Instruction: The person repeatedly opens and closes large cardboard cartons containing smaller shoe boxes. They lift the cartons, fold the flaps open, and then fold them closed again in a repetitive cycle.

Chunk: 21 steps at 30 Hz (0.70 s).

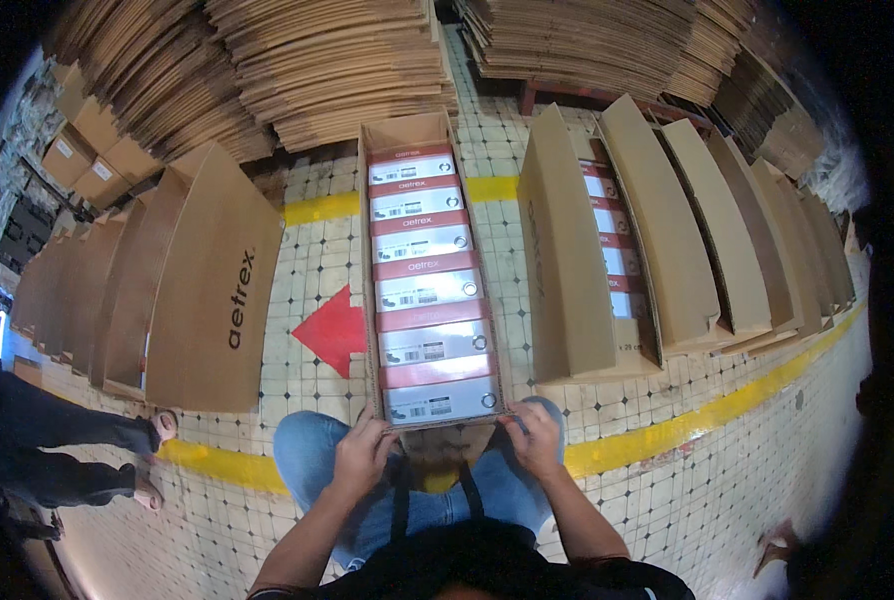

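Note:
A long, narrow cardboard carton (pixel 404 131) stands open on the floor in front of me, its near end between my knees. Inside it lies a single row of several red-and-white shoe boxes (pixel 427 290) with printed labels facing up. My left hand (pixel 364 452) is closed on the carton's near left corner, fingers at the edge. At the near right corner my right hand (pixel 534 442) grips the edge in the same way. The undersides of both hands' fingers are partly hidden.
Tall cartons stand on the left (pixel 212 290) and in a row on the right (pixel 657 230); one holds shoe boxes. Stacks of flattened cardboard (pixel 337 70) line the back. Yellow stripes (pixel 667 435) and a red arrow (pixel 332 332) mark the tiled floor. A person's legs (pixel 67 420) are at left.

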Available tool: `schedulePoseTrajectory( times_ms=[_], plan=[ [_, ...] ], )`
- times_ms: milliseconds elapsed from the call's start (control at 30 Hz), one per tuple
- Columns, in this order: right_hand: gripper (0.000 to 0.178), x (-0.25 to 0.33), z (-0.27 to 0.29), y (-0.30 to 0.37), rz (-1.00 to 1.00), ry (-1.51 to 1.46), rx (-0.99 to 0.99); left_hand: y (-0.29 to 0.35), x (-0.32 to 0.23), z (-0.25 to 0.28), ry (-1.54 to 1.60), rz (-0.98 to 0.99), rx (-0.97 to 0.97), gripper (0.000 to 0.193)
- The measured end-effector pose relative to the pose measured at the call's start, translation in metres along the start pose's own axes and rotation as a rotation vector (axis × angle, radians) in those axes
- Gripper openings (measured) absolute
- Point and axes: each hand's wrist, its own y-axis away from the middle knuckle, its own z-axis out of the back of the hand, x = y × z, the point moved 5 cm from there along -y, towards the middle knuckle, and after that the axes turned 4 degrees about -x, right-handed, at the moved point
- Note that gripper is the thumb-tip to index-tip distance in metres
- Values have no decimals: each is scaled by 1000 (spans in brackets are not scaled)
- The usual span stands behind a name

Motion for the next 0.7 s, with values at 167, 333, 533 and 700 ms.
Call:
schedulePoseTrajectory(
  times_ms=[167, 333, 533, 700],
  plan=[
    [15, 45, 2, -76, 187, -13, -102, -50, -32, 70, 3, 27, -168, 13],
    [17, 77, 0, -174, 186, -194, -368, -137, -73, 130, 129, -120, -230, 17],
    [24, 86, 8, -235, 173, -289, -408, -197, -100, 152, 232, -38, -82, 20],
    [28, 90, 4, -233, 172, -346, -413, -196, -99, 155, 193, -44, -115, 20]
  ],
)
